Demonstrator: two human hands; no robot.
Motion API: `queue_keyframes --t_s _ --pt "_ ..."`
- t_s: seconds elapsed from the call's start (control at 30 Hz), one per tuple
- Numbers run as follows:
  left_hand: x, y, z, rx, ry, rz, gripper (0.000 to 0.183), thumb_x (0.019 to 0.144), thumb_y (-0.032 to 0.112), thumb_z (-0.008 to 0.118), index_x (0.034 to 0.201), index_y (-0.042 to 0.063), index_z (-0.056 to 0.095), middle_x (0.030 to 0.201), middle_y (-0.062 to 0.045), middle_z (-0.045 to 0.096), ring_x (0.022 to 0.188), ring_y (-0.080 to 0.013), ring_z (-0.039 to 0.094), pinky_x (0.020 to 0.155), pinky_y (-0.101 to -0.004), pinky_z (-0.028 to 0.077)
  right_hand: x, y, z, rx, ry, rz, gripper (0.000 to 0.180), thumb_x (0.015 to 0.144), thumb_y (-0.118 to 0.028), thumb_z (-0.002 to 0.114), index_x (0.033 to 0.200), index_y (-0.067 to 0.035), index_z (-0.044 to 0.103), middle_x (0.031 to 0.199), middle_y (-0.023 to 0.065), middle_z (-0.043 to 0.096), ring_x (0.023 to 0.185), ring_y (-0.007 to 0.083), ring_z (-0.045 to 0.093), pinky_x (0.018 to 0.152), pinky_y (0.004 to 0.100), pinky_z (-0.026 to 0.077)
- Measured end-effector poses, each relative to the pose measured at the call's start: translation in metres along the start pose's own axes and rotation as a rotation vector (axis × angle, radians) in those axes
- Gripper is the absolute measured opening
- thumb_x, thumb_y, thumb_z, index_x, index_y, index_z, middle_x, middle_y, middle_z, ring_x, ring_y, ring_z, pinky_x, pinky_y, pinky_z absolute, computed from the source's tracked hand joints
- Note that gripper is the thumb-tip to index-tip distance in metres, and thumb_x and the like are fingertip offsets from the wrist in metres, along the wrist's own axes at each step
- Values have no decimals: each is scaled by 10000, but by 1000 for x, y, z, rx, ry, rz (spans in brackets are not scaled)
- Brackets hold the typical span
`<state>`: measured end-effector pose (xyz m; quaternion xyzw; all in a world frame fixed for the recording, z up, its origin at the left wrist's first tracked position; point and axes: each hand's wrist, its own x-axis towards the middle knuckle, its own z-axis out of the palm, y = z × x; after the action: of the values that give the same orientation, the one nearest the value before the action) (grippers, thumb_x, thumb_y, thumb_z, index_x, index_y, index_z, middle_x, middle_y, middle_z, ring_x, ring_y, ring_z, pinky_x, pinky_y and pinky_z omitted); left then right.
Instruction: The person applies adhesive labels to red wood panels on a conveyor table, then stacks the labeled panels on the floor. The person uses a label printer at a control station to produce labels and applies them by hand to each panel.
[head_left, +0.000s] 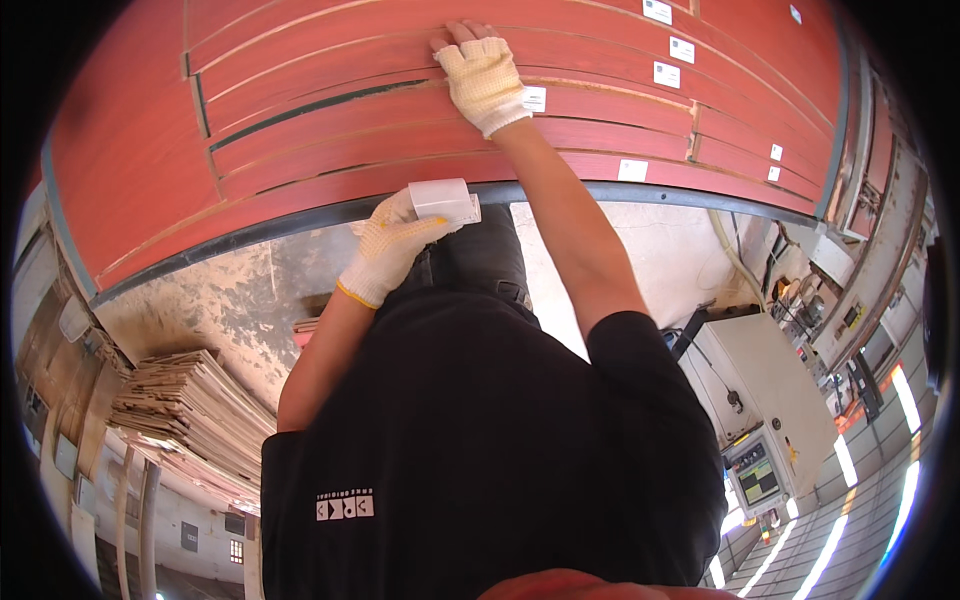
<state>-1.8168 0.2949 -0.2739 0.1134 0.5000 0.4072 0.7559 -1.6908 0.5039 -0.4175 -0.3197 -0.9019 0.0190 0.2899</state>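
Note:
My left hand (397, 236), in a knitted glove with yellow trim, holds a stack of white labels (439, 198) at the near edge of the machine table. My right hand (481, 75), in a fingerless knitted glove, lies palm down with fingers spread on the red panels (337, 105). Its cuff partly covers a white label (535, 99) stuck on one panel. Other white labels (633, 170) sit on the panels to the right. Narrow cut gaps run between the red pieces. What lies under my right palm is hidden.
A dark metal table edge (300, 219) runs before me. Stacked thin boards (187, 405) stand at the lower left. A pale control cabinet (765, 390) with a lit screen (757, 478) stands at the lower right, near hoses and cables (731, 259).

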Motion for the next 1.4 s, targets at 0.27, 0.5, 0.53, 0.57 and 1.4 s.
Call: queue_keyframes --t_s 0.27,0.5,0.53,0.57,1.4 --pt "11 -9 -6 13 30 -75 270 996 113 591 1208 -35 671 1126 -102 711 1002 -172 669 880 -302 522 -123 135 -158 -608 -477 635 451 815 -172 694 1246 -90 588 1198 158 637 1173 383 550 1035 528 406" --pt "32 -31 -19 124 -63 150 327 1023 194 556 1238 -45 615 1068 -71 683 956 -174 646 807 -313 505 -53 -61 -188 998 -555 1072 392 823 -184 756 1175 -33 674 1052 170 687 1057 351 647 901 439 527" --pt "28 -22 -9 -80 -26 20 328 1020 203 560 1224 -47 621 1070 -67 683 960 -179 647 811 -311 502 -38 -82 -188 804 -525 890 346 822 -154 760 1145 -56 687 987 155 676 981 314 661 847 410 540" --pt "25 -17 -2 -290 21 -103 329 1017 212 564 1209 -49 626 1072 -62 683 963 -184 648 815 -309 499 -31 -93 -187 613 -500 699 304 821 -124 765 1115 -80 701 922 141 665 904 277 675 794 382 553" --pt "16 -39 -52 -633 345 -147 335 1053 253 470 1227 -27 533 1226 -224 640 1207 -376 590 1074 -616 430 -73 -18 -120 202 -676 1182 209 910 -275 628 1020 -103 672 1018 202 718 1023 411 667 880 502 514"
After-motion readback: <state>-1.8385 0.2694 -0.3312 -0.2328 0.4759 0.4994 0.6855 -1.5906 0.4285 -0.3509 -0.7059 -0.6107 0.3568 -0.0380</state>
